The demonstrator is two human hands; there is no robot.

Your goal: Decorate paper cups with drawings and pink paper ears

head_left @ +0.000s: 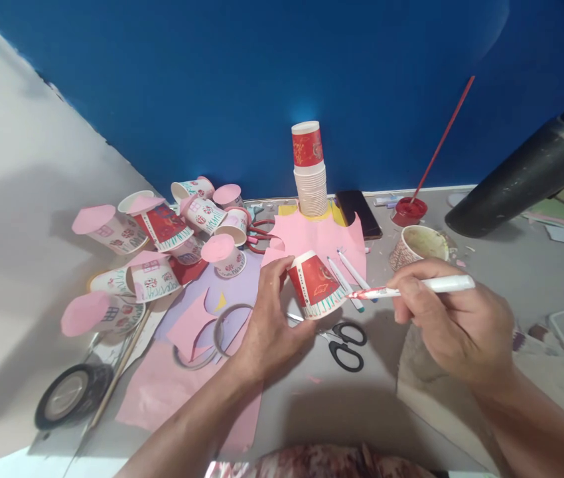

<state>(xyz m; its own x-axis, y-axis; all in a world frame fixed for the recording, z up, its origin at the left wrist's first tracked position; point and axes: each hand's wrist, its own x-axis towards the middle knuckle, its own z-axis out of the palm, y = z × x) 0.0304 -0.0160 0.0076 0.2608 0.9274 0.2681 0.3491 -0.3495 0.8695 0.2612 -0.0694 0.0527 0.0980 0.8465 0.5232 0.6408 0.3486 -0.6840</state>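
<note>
My left hand [272, 318] grips a red printed paper cup [316, 285] tilted upside down just above the table, its white rim pointing down and to the right. In my right hand [454, 318] I hold a white marker [411, 288]; its red-stained tip touches the cup's lower edge. Black-handled scissors [344, 342] lie on the table right under the cup. Two more markers [349, 272] rest on pink paper [319, 236] behind it.
Decorated cups with pink lids [162, 232] are heaped at left. A cup stack [309, 172], a phone [359, 212], a red paint pot with a stick [409, 211] and a stained cup [419, 245] stand behind. Tape rolls [70, 395] lie front left. A black tube [525, 172] crosses at right.
</note>
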